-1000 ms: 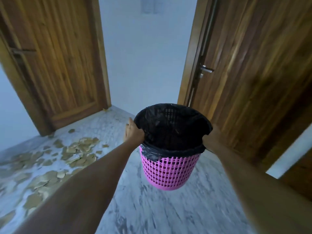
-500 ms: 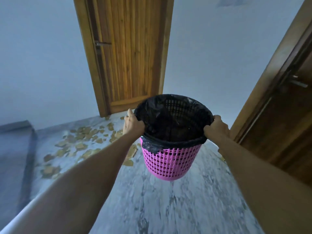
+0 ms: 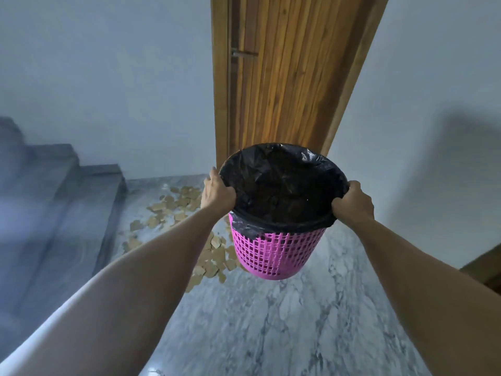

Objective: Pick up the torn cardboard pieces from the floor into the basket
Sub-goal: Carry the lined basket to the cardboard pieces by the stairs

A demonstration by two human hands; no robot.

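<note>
A pink lattice basket (image 3: 273,252) lined with a black bag hangs in the air in front of me, held by its rim. My left hand (image 3: 217,194) grips the rim's left side and my right hand (image 3: 352,203) grips the right side. Torn cardboard pieces (image 3: 173,207) lie scattered on the marble floor, left of and below the basket, stretching toward the wooden door. Some pieces (image 3: 214,263) lie under my left forearm. The inside of the bag is dark, and its contents cannot be made out.
A closed wooden door (image 3: 284,77) stands straight ahead behind the basket. Grey stone steps (image 3: 67,199) rise at the left. White walls run on both sides. A second door's edge (image 3: 485,267) shows at the far right. Marble floor (image 3: 271,321) spreads below.
My view has swung left: the right-hand door has slid out of frame, and the steps have come into sight. The basket stays held in both hands, now nearer the cardboard.
</note>
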